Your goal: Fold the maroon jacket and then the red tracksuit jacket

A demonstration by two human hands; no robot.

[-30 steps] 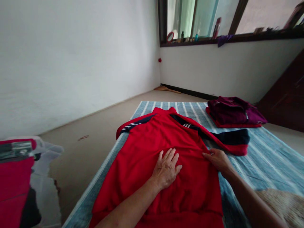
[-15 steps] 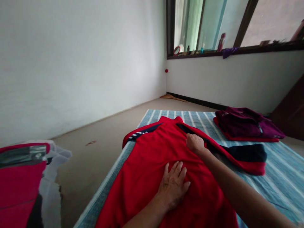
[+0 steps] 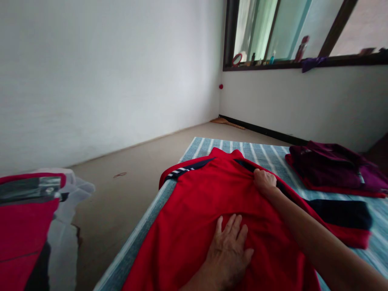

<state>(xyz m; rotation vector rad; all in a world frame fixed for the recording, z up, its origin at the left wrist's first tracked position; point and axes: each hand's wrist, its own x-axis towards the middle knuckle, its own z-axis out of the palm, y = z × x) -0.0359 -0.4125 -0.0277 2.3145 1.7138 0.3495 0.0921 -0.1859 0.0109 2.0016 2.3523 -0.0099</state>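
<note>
A red jacket [image 3: 194,202], with navy bands and white marks at the shoulder, lies spread on a blue-and-white striped cloth. Its collar points away from me. My left hand [image 3: 228,246] rests flat on the middle of the jacket with fingers spread. Farther up, my right hand [image 3: 264,180] is closed on the fabric by the right shoulder, over the navy band. The right sleeve [image 3: 342,218], navy and red, stretches out to the right past my forearm. The left sleeve partly hangs over the edge of the striped surface. The jacket's lower hem is out of view.
A stack of folded purple and red clothes [image 3: 339,167] sits at the right on the striped cloth [image 3: 251,147]. Left of it, below on the floor side, is a pink-red item in clear plastic [image 3: 27,230]. A windowsill [image 3: 273,64] holds small bottles and a mirror.
The view has turned slightly left, so most things appear farther right. My right hand and the right sleeve have shifted a little rightward. My left hand stays flat on the jacket.
</note>
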